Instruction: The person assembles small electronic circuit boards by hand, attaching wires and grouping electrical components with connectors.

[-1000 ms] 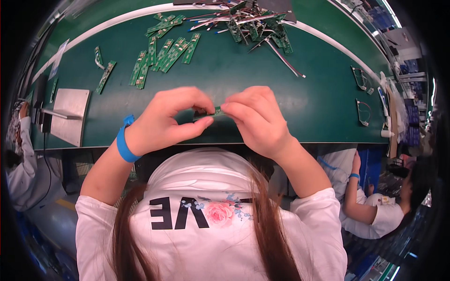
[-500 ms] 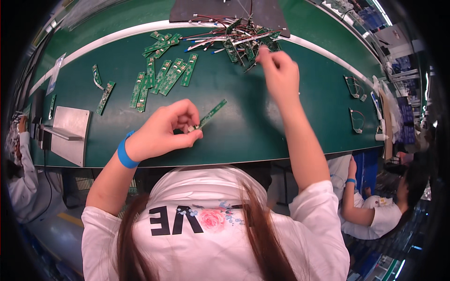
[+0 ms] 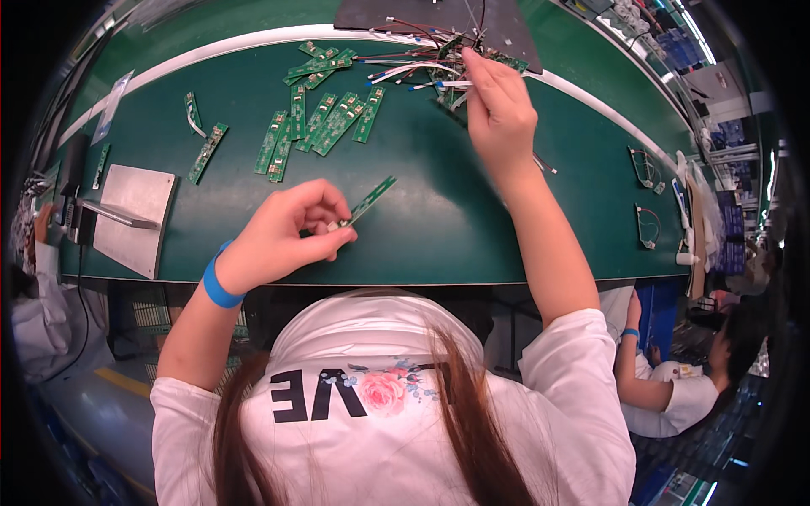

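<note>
A narrow green circuit board (image 3: 373, 197) is pinched between the thumb and fingers of my left hand (image 3: 291, 226), its free end pointing up and to the right. A blue band (image 3: 221, 277) circles that wrist. Farther off, my right hand (image 3: 504, 105) reaches into a tangled pile of wired circuit boards (image 3: 439, 72). Its fingers are closed together at the fingertips over the pile, and whatever lies between them is hidden. Loose red, black and white cables (image 3: 405, 59) stick out leftward from this heap.
Several bare board strips (image 3: 337, 122) lie left of the pile. A metal plate fixture (image 3: 135, 219) stands at the table's left. Two wired boards (image 3: 645, 223) rest at the right edge. A dark mat (image 3: 506, 21) lies behind the pile. Another person (image 3: 666, 379) sits at right.
My right hand has moved farther away, deeper over the pile of wired boards. The left hand keeps its hold on the board, which has turned slightly. The whole view has shifted a little.
</note>
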A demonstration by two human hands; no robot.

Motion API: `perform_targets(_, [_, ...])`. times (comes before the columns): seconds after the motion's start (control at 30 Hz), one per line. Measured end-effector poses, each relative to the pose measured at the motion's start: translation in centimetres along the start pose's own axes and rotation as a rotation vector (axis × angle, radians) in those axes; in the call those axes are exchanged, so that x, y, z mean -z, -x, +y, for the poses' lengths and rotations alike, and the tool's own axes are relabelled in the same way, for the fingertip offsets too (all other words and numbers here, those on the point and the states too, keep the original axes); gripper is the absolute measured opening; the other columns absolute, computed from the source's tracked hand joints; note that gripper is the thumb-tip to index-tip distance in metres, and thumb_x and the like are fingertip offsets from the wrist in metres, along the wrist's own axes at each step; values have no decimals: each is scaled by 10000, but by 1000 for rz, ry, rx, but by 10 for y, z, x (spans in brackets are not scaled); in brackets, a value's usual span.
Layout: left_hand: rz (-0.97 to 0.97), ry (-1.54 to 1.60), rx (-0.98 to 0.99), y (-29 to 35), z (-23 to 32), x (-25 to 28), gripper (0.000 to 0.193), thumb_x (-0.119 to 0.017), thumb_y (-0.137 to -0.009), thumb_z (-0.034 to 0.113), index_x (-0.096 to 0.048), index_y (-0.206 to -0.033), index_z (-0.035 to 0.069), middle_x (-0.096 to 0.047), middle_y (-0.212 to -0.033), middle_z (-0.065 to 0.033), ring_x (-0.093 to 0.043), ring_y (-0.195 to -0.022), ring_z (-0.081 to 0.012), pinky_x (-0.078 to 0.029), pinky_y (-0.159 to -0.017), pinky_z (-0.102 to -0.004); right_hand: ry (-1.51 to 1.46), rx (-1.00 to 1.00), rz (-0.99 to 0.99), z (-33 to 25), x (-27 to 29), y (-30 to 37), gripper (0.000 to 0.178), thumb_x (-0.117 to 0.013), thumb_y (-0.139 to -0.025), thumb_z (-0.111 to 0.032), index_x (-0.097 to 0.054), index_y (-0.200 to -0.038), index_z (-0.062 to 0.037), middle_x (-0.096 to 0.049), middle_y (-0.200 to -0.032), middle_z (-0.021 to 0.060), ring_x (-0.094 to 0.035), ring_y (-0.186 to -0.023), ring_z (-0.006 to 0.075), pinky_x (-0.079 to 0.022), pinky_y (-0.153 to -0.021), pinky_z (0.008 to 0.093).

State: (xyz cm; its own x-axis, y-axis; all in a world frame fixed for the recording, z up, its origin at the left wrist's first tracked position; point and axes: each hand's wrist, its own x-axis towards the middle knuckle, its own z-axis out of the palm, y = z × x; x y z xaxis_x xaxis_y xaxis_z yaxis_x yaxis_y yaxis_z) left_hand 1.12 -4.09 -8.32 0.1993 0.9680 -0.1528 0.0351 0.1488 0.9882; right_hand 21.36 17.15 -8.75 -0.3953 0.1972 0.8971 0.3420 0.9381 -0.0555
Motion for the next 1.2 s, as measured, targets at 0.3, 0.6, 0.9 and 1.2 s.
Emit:
perform_targets(0.3, [84,18,25,-44,5,-11,145,-614,-836,71,-507,-902,-2,-571,-741,-23,-549,-615,-61,-432,-548,-188,-528,-418,-429,-30,16,-1,174,-467,-834,-51,-614,-905,10,-524,-736,121,-519,-688,250,-432,-648,320])
perform_targets(0.6, [71,-69,-1,-77,24,-6,157,-645,-814,61,-537,-914,7,-612,-823,-39,-566,-642,-69,-451,-594,-185,-536,-740,-440,-18,23,4,249,-446,-938,-200,-564,-812,-22,-454,-691,-16,-398,-645,82,-339,-584,249])
perform_targets(0.9, [112,158,11,-94,3,8,249,-613,-824,2,-563,-1067,-26,-611,-926,-66,-607,-793,-118,-496,-705,-224,-555,-809,-731,-37,35,-2,151,-495,-908,-164,-485,-979,-31,-558,-623,90,-544,-577,240,-413,-573,319])
perform_targets(1.2, [104,352,-2,-98,-13,5,277,-553,-846,-41,-536,-1122,-53,-624,-1025,-142,-641,-888,-186,-510,-787,-259,-464,-758,-593,-46,22,8,130,-671,-712,8,-661,-832,-40,-530,-610,34,-476,-488,101,-357,-453,223])
